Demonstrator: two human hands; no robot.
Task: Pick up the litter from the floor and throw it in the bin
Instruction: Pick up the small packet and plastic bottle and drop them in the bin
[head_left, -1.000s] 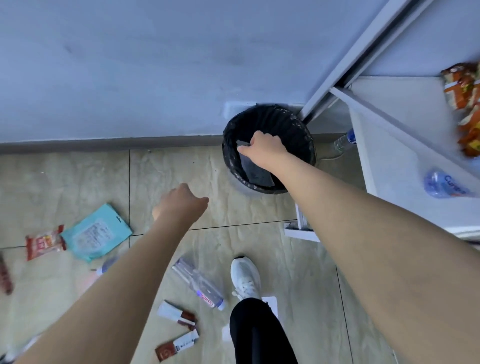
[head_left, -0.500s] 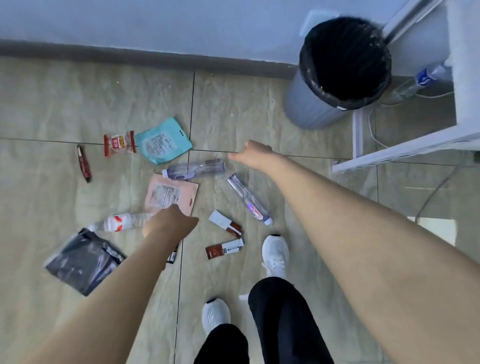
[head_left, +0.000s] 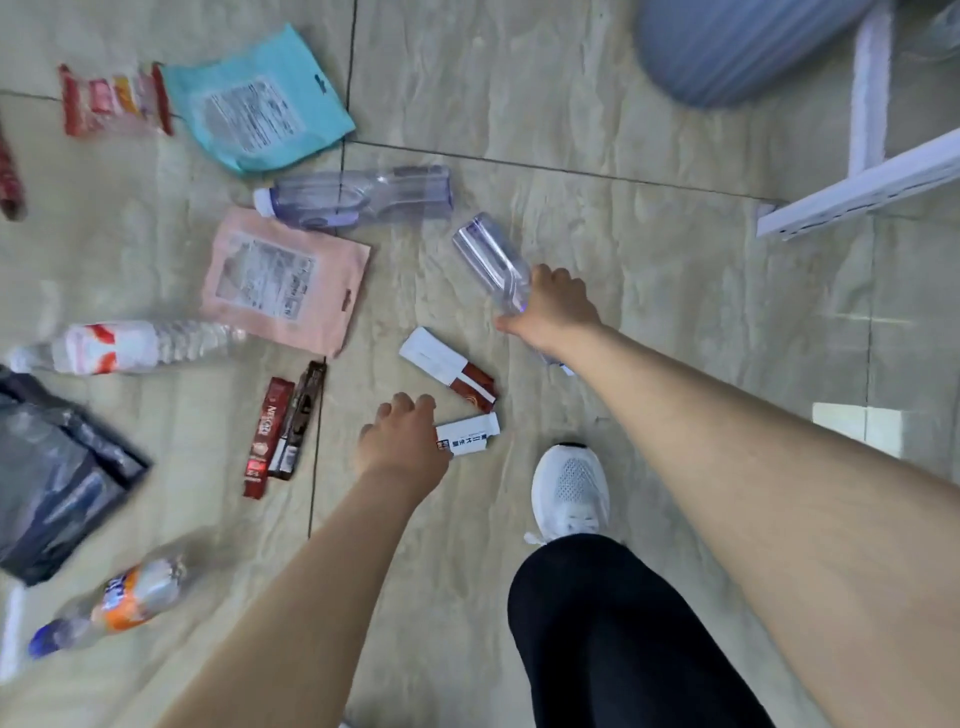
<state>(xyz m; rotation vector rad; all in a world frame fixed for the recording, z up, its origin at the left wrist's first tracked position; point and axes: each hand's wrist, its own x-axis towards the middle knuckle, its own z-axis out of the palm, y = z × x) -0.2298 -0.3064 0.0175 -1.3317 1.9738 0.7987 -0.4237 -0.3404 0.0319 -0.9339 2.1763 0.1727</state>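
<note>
Both our hands are down among the litter on the tiled floor (head_left: 597, 130).

Our right hand (head_left: 553, 309) closes around the neck end of a clear bottle (head_left: 488, 262), whose base points up and away from us. Our left hand (head_left: 402, 441) curls over one end of a white sachet (head_left: 470, 440); we cannot tell whether it grips it yet. A second sachet (head_left: 449, 366) lies just beyond. Further left lie another bottle (head_left: 358, 197), a pink pouch (head_left: 283, 280), a teal pouch (head_left: 260, 98), a red stick pack (head_left: 267, 428) and a dark bag (head_left: 57, 467). The bin (head_left: 737, 47) stands at the top right, well apart from our hands, only its grey side showing.
</note>
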